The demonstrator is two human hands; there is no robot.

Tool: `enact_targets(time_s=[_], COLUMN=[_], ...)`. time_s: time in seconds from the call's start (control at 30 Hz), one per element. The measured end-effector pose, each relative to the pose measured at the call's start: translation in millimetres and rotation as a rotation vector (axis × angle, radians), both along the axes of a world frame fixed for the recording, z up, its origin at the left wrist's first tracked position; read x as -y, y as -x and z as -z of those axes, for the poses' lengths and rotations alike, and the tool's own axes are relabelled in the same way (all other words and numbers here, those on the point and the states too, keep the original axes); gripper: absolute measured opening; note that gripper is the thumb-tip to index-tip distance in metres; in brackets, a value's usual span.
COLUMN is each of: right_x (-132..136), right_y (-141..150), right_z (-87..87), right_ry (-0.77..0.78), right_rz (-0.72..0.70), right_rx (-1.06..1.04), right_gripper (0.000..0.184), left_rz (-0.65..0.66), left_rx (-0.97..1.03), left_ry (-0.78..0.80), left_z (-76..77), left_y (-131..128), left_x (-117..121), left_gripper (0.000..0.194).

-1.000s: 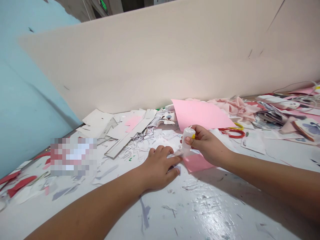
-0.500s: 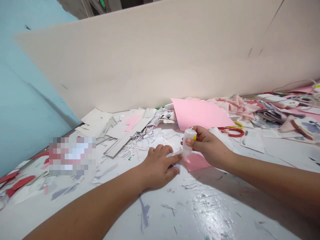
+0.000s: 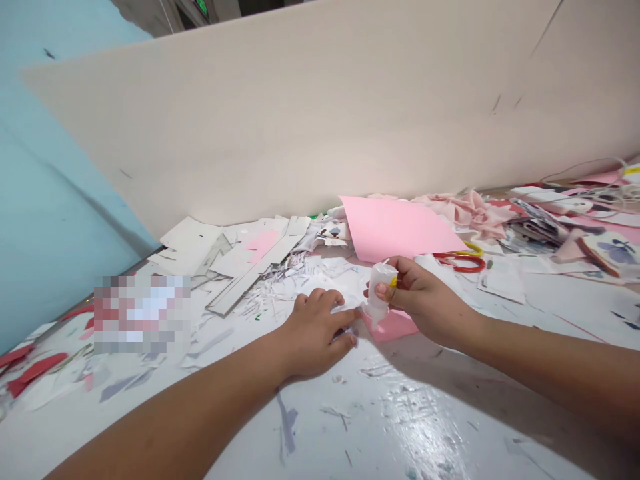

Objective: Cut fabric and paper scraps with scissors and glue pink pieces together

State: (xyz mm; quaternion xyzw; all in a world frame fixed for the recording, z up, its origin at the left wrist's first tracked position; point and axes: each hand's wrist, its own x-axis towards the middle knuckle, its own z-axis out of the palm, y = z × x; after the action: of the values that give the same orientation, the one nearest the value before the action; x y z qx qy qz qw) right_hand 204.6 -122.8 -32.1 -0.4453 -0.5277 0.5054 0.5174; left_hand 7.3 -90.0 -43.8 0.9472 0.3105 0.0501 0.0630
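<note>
My right hand (image 3: 423,300) grips a small white glue bottle (image 3: 379,290) held tip down over a small pink paper piece (image 3: 393,325) on the white table (image 3: 400,413). My left hand (image 3: 315,333) lies palm down beside it, fingers stretched out and pressing a small white paper scrap (image 3: 350,313) next to the pink piece. The bottle's tip is close to the scrap at my left fingertips.
A large pink sheet (image 3: 395,227) leans behind my hands, with red-and-yellow scissors (image 3: 463,259) to its right. White paper strips and shreds (image 3: 260,267) lie at the left, pink fabric and printed cutouts (image 3: 550,227) at the right. A beige board (image 3: 325,113) stands along the back.
My right hand has shifted the glue bottle slightly to the right and tilted it more upright. My left hand stays pressed on the scrap.
</note>
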Motion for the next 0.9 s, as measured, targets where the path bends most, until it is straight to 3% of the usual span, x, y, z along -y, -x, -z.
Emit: enact_targets(time_s=[0.53, 0.9], right_x=[11, 14], right_y=[-7, -19], right_z=[-0.3, -2.7], right_ry=[0.017, 0.015], right_rz=[-0.022, 0.04], right_rx=[0.006, 0.014], right_gripper=[0.026, 0.022], left_rz=[-0.008, -0.007], left_rx=[0.005, 0.016], left_ry=[0.007, 0.021], left_z=[-0.6, 0.6], left_y=[-1, 1], left_x=[0, -1], left_gripper=[0.037, 0.035])
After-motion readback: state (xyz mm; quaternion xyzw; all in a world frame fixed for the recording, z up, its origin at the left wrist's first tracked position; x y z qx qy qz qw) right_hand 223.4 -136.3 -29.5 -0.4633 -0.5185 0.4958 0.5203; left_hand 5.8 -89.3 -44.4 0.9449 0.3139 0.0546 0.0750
